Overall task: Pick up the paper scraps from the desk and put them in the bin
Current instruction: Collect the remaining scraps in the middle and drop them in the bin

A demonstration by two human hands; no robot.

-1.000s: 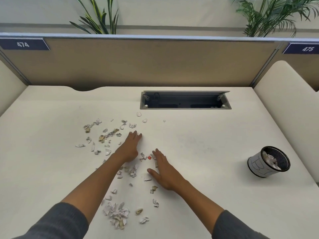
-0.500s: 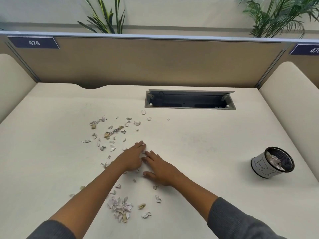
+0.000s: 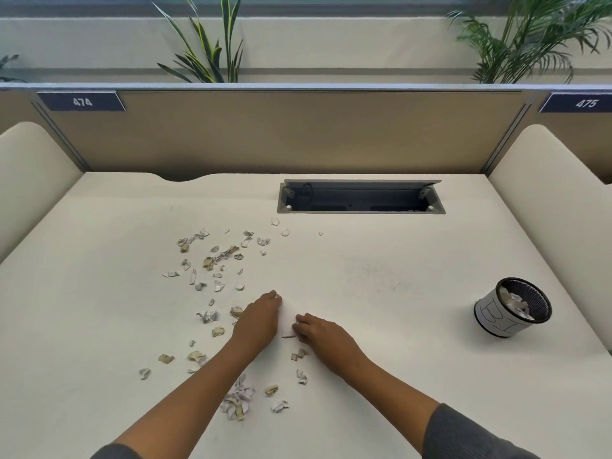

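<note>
Several torn paper scraps (image 3: 215, 260) lie scattered over the left half of the white desk (image 3: 381, 279), with a small heap (image 3: 239, 399) near the front by my left forearm. At the desk's middle, my left hand (image 3: 258, 318) lies knuckles up, its fingers curled round white scraps at the fingertips. A little to its right, my right hand (image 3: 323, 332) also curls its fingers onto scraps, and a white piece (image 3: 288, 334) shows beside them. The small round bin (image 3: 493, 314), black mesh inside with a white paper wrap, stands at the right with scraps in it, well away from both hands.
An open cable tray slot (image 3: 361, 197) is cut into the desk at the back. A tan partition (image 3: 281, 134) closes the far side, and rounded cream side panels (image 3: 549, 193) flank the desk. Plants stand behind the partition.
Both hands have swept toward each other from a flat, apart position, then curled their fingers over the gathered scraps. The view has tilted up a little.
</note>
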